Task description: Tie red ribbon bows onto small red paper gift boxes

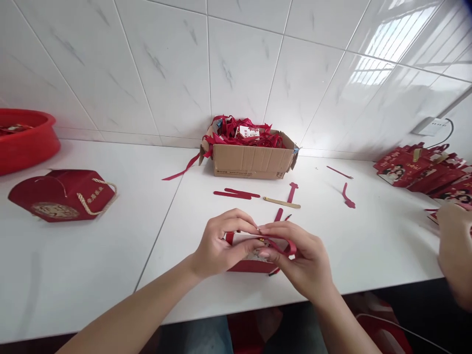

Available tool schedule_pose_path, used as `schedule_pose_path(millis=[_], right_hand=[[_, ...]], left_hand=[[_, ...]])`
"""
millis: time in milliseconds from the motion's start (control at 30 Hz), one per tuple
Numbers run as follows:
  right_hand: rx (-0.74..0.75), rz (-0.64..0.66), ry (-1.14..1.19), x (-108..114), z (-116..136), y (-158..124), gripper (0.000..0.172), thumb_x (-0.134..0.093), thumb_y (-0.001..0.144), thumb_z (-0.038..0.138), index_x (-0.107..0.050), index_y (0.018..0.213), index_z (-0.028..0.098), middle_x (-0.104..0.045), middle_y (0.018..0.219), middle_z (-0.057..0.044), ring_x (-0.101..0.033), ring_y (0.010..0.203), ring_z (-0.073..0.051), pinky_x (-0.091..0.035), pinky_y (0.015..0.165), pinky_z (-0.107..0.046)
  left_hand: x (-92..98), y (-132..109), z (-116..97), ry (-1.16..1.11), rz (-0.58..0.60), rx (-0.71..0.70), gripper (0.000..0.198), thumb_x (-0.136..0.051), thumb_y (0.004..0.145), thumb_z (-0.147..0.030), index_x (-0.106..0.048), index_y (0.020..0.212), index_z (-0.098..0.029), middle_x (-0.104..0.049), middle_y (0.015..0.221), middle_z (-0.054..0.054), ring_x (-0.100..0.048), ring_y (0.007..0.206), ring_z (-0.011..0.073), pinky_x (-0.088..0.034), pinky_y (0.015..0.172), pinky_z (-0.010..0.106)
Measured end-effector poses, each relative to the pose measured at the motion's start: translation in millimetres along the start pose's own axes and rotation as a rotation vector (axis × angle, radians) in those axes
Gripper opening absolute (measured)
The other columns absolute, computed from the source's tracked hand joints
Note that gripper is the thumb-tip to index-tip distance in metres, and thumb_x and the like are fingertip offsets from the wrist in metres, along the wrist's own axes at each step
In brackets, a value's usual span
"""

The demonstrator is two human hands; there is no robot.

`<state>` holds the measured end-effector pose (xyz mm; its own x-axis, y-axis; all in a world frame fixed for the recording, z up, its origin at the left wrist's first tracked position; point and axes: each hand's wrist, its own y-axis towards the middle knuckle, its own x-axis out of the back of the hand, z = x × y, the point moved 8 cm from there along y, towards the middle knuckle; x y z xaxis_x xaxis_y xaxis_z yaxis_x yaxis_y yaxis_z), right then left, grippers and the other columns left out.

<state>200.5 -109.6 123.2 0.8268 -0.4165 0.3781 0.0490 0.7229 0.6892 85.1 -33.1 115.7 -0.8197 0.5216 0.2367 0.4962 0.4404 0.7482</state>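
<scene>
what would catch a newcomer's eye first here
Most likely the cardboard box heaped with red ribbon, standing near the white tiled wall at the centre. Nearer, the left hand and right hand meet over a red-and-white item, a red strip looping beside the right one. A dark red box sits off to the left.

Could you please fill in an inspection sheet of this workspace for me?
Surface: white table, with a seam.
Job's things: red box; red strap at its top.
Clutter: loose red strips, gold strip, cardboard box of red ribbons.
Left hand: fingertips near the red strap, grip unclear.
Right hand: pinching the red strap.
Cables: dark cable by the wall.
Surroundings: tiled wall; red basin and handled carton left; red bags, another person's hand right.
</scene>
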Motion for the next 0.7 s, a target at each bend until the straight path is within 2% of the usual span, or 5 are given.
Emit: schedule_pose_path(millis=[100, 233, 400, 567, 700], right_hand=[[-0.084, -0.016, 0.011, 0.6, -7.5, 1.9, 0.019, -0.071, 0.078, 0.018, -0.071, 0.096, 0.023, -0.075, 0.086, -0.005, -0.071, 0.078, -0.018, -0.057, 0.055, -0.023], [-0.271, -0.114, 0.110, 3.1, -26.7, -1.8, 0.006, -0.072, 0.077, 0.023, -0.073, 0.082, 0.021, -0.075, 0.081, -0.005, -0.070, 0.072, -0.018, -0.056, 0.057, -0.025], [-0.621, -0.217, 0.351, -2.0, -57.1, -17.0, 0.017, -0.079, 0.069, 0.033, -0.069, 0.075, 0.020, -0.073, 0.073, -0.001, -0.067, 0.066, -0.016, -0.056, 0.058, -0.025], [-0.587, -0.172, 0.359, -4.0, -56.3, -15.9, 0.014, -0.078, 0.070, 0.030, -0.069, 0.073, 0.020, -0.072, 0.076, -0.001, -0.065, 0.070, -0.015, -0.054, 0.062, -0.026], [-0.476, -0.117, 0.286, 3.5, -51.5, -7.3, 0.009, -0.074, 0.074, 0.026, -0.070, 0.079, 0.021, -0.071, 0.079, -0.001, -0.065, 0.072, -0.015, -0.053, 0.064, -0.026]], left_hand=[[-2.8, -0.7, 11.8, -0.055, 0.011, 0.086, 0.007, -0.067, 0.082, -0.020, -0.062, 0.085, -0.016, -0.065, 0.080, 0.005, -0.064, 0.073, 0.0132, -0.056, 0.065, 0.025], [-4.5, -10.5, 27.0, -0.089, -0.033, 0.132, 0.018, -0.056, 0.089, -0.033, -0.052, 0.097, -0.017, -0.062, 0.086, 0.005, -0.063, 0.076, 0.0145, -0.054, 0.066, 0.027], [-9.5, -21.9, 41.9, 0.036, -0.023, 0.170, 0.017, -0.057, 0.088, -0.029, -0.047, 0.100, -0.020, -0.059, 0.073, -0.001, -0.058, 0.062, 0.0123, -0.048, 0.053, 0.023], [-10.7, -19.6, 42.7, 0.095, -0.021, 0.171, 0.014, -0.057, 0.089, -0.024, -0.047, 0.099, -0.021, -0.059, 0.077, -0.001, -0.058, 0.065, 0.0112, -0.049, 0.057, 0.022], [-13.8, -17.7, 39.9, 0.083, -0.009, 0.170, 0.013, -0.056, 0.090, -0.022, -0.046, 0.098, -0.022, -0.058, 0.078, -0.002, -0.058, 0.067, 0.0106, -0.049, 0.059, 0.021]])
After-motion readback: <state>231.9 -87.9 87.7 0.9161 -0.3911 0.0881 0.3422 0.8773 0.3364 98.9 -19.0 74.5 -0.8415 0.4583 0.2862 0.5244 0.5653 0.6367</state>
